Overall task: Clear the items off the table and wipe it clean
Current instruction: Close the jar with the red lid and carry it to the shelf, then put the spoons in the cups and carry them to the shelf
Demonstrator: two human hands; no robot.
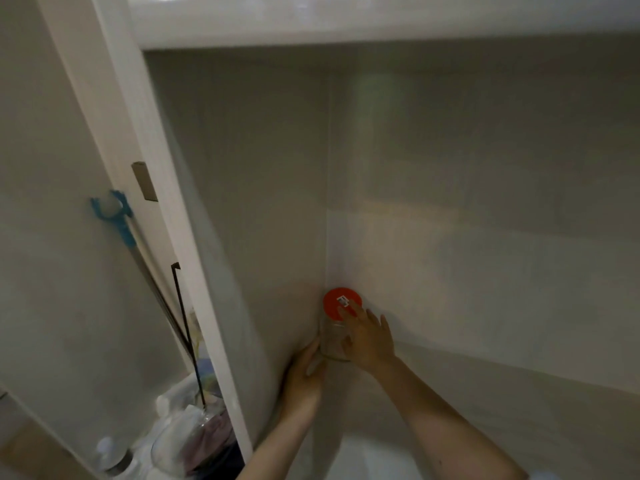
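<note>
White laminate lines the cupboard (450, 202), a deep recess whose back corner serves as the reference for everything here. Outside its left side panel (166, 202), well away from that corner, a blue-headed tool (116, 216) leans on the wall above a heap of bags and glassware (194, 438). Pushed hard into the corner stands the clear jar (334, 337), upright, its red lid (341, 303) nearest the corner seam. The right hand (369, 337) wraps the jar's outer side, fingers curled on the glass and reaching onto the lid. The left hand (306, 368) meets the jar's lower left, between it and the side wall; blur hides whether its fingers grip or merely steady. The table is out of view. Judged risk: smooth glass seated in a tight corner may knock the wall and tip if released before its base sits flat; a hold on the lid alone could slip.
</note>
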